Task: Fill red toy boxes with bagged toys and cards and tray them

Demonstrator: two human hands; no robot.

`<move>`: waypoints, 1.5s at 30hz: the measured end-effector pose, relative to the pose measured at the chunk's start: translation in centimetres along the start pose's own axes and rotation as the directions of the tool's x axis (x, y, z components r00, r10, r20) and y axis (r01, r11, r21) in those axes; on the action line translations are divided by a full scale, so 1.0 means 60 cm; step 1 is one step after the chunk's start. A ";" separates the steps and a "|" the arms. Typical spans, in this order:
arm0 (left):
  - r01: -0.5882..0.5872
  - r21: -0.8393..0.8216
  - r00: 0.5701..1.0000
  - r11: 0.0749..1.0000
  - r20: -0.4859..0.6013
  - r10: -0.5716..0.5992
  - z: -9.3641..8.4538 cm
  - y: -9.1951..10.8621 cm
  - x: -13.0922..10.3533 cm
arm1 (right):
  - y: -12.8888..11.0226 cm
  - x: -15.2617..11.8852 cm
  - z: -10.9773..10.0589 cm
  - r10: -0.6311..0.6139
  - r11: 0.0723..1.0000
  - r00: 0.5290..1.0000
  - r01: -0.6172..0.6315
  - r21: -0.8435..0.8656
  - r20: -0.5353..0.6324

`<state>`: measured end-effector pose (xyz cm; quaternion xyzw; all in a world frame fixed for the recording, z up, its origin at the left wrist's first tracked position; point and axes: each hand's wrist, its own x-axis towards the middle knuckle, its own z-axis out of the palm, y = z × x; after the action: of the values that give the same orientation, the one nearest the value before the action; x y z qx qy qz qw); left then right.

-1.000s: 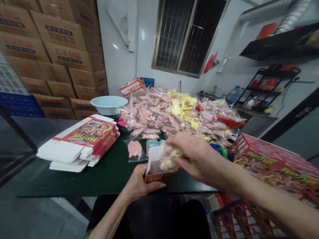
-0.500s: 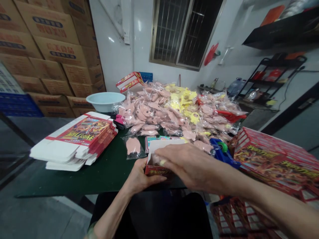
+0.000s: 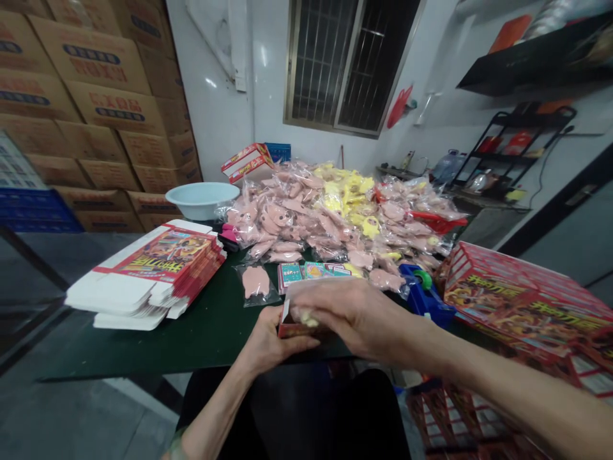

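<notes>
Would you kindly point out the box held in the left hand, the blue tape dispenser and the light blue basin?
Held box (image 3: pixel 290 330): head view, on its red front wall.
Blue tape dispenser (image 3: pixel 430 305): head view, on its body.
Light blue basin (image 3: pixel 200 209): head view, on its outer wall.

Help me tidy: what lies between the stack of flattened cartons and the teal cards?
The head view shows a bagged pink piece there, on the green tabletop.
</notes>
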<state>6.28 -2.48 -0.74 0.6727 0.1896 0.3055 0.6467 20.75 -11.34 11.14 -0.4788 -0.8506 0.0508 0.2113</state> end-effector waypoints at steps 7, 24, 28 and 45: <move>-0.050 0.051 0.999 0.997 0.018 0.049 -0.005 0.003 0.004 | 0.005 -0.027 0.008 0.058 0.926 0.967 -0.144 -0.348 -0.246; -0.252 0.235 0.887 0.939 -0.331 0.321 0.002 -0.037 0.002 | 0.027 -0.051 0.054 0.072 0.913 0.963 -0.168 -0.371 -0.259; -0.390 0.489 0.717 0.780 -0.370 0.591 -0.002 -0.054 -0.009 | 0.033 -0.061 0.072 -0.016 0.947 0.830 -0.166 -0.274 -0.558; 0.019 0.569 0.503 0.822 -0.716 0.484 -0.104 -0.049 -0.095 | 0.213 -0.068 0.161 0.457 0.813 0.839 -0.529 -0.244 -0.296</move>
<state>-1.64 -1.24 -4.70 0.6062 0.4515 0.6152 0.2240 28.79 -6.80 -2.56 -0.7139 -0.6638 -0.0869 0.2055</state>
